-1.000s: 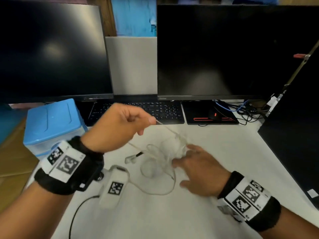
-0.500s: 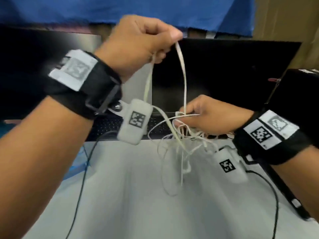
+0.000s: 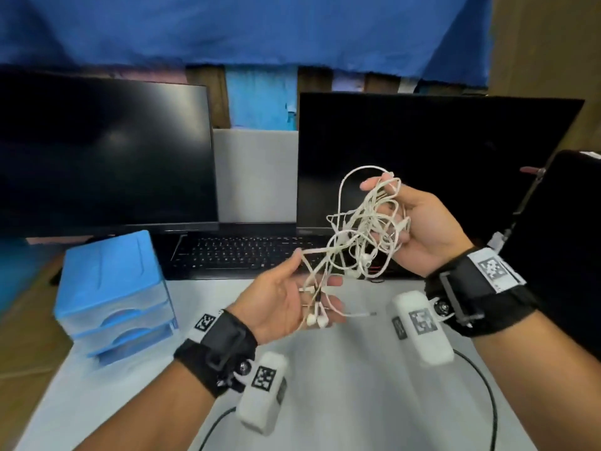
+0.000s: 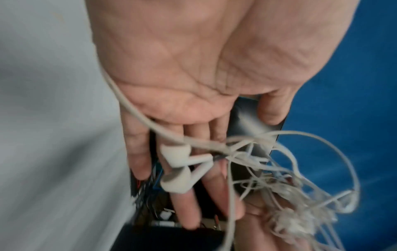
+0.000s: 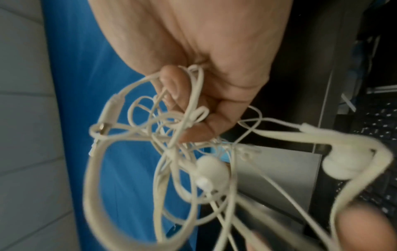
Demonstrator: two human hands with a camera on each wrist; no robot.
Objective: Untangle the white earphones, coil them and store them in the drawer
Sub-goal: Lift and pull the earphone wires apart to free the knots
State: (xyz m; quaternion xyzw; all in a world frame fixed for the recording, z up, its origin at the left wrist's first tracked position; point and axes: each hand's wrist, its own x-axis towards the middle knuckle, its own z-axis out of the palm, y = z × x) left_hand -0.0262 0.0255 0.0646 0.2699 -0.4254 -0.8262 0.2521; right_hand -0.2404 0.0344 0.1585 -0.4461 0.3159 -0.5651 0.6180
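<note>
The white earphones (image 3: 364, 229) are a tangled bunch held in the air above the desk. My right hand (image 3: 390, 209) is palm up, and its curled fingers (image 5: 193, 105) grip the upper part of the tangle. Lower and to the left, my left hand (image 3: 312, 288) lies palm up with straight fingers (image 4: 184, 208). Two earbuds (image 4: 178, 169) and loose strands rest across those fingers. The plug end (image 3: 364, 314) sticks out to the right of that hand. A blue drawer unit (image 3: 110, 288) stands at the desk's left, its drawers closed.
Two dark monitors (image 3: 104, 157) stand at the back, with a black keyboard (image 3: 240, 252) below them. A black object (image 3: 559, 255) fills the right edge. The white desk (image 3: 341, 402) spreads under my arms, crossed by black wrist-camera cables (image 3: 487, 402).
The earphones have come up off the desk. My left hand, raised high pinching a strand half a second ago, has dropped and turned palm up. My right hand has turned over and risen with the tangle.
</note>
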